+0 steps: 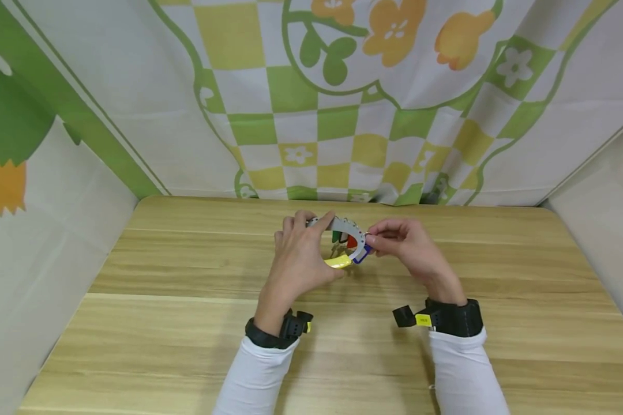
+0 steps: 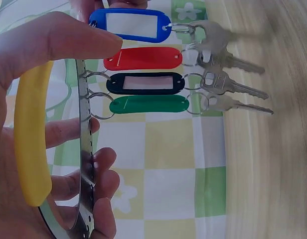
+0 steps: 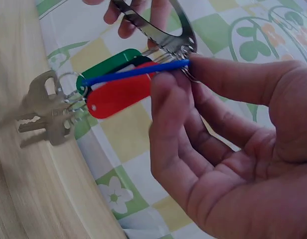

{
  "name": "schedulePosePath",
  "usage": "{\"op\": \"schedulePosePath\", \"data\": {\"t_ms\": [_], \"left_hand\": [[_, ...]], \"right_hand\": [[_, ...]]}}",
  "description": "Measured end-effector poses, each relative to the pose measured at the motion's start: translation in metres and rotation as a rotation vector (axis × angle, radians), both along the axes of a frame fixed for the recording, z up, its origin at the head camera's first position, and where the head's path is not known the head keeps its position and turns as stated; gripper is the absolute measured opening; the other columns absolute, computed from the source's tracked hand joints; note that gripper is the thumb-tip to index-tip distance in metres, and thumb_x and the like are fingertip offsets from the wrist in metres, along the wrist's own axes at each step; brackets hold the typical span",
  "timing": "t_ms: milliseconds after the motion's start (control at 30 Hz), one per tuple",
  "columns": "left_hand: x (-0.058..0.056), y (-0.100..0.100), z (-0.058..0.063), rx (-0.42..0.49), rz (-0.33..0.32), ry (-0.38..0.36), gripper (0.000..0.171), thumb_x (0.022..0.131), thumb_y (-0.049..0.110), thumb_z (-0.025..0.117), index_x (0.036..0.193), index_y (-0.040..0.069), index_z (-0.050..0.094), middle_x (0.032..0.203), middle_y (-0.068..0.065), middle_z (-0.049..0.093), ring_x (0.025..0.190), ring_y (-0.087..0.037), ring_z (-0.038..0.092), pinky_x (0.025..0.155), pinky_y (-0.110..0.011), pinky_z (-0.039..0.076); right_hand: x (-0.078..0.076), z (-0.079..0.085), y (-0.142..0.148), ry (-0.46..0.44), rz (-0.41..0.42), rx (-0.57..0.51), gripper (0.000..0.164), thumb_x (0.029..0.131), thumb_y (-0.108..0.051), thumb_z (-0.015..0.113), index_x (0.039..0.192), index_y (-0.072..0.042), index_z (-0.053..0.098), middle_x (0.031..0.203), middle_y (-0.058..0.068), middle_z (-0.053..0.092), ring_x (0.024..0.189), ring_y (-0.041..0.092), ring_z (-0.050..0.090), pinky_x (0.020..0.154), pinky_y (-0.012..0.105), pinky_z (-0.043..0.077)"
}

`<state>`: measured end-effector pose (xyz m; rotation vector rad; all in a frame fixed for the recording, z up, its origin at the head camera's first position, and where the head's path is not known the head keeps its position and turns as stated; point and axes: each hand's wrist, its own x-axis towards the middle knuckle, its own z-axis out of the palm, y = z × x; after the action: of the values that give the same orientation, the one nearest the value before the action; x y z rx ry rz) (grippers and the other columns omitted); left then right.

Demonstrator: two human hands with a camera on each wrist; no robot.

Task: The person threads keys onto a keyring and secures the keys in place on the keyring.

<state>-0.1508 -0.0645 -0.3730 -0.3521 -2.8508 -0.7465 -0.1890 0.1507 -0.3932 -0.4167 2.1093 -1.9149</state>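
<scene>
My left hand [image 1: 301,253] grips a grey metal key holder [image 1: 342,225], a curved band with a row of small holes and a yellow handle [image 2: 33,139]. Its fingers curl over the band. From the band hang red [image 2: 143,59], black [image 2: 146,83] and green [image 2: 149,104] key tags by split rings, each with a key. My right hand [image 1: 412,248] pinches the ring end of a blue key tag [image 3: 133,73] at the band's right end; whether its ring passes through a hole cannot be told. Keys [image 3: 46,117] dangle from the tags, partly blurred.
A wooden table [image 1: 187,346] lies under both hands. Behind it hangs a checked green and yellow curtain [image 1: 342,127], with white side walls left and right. Black camera straps [image 1: 454,317] circle the wrists over white sleeves.
</scene>
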Motion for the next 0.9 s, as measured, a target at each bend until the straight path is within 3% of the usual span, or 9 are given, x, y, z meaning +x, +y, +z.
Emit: {"op": "schedulePosePath", "data": {"t_ms": [200,467,767,900], "left_hand": [[0.000,0.000,0.000,-0.003,-0.002,0.007,0.095,0.050,0.044,0.082,0.136,0.021,0.047,0.125,-0.011,0.043,0.108,-0.029,0.036,0.081,-0.043,0.030],[0.001,-0.001,0.000,0.021,-0.004,0.019,0.094,0.050,0.042,0.082,0.135,0.019,0.048,0.126,-0.012,0.043,0.109,-0.029,0.036,0.082,-0.044,0.030],[0.001,-0.002,-0.001,0.020,-0.001,0.033,0.093,0.050,0.043,0.082,0.134,0.019,0.049,0.127,-0.012,0.043,0.109,-0.029,0.037,0.081,-0.044,0.031],[0.000,-0.002,-0.001,0.010,0.005,0.028,0.094,0.050,0.042,0.083,0.134,0.019,0.049,0.127,-0.012,0.043,0.109,-0.030,0.037,0.082,-0.044,0.031]], "right_hand": [[0.000,-0.001,0.003,0.010,0.057,-0.025,0.026,0.085,-0.008,0.061,0.104,0.008,0.058,0.098,0.018,0.061,0.081,0.027,0.061,0.077,0.045,0.046],[0.000,-0.002,-0.005,0.139,0.024,0.018,0.015,0.085,-0.003,0.060,0.098,0.004,0.059,0.091,0.021,0.060,0.076,0.032,0.061,0.072,0.044,0.048],[0.001,-0.003,-0.010,0.258,0.021,0.081,0.010,0.087,-0.005,0.057,0.095,-0.001,0.059,0.087,0.015,0.059,0.073,0.029,0.059,0.067,0.038,0.049],[0.001,-0.003,-0.012,0.262,0.037,0.085,0.010,0.087,-0.004,0.055,0.097,0.000,0.058,0.088,0.015,0.058,0.075,0.031,0.058,0.068,0.037,0.049]]}}
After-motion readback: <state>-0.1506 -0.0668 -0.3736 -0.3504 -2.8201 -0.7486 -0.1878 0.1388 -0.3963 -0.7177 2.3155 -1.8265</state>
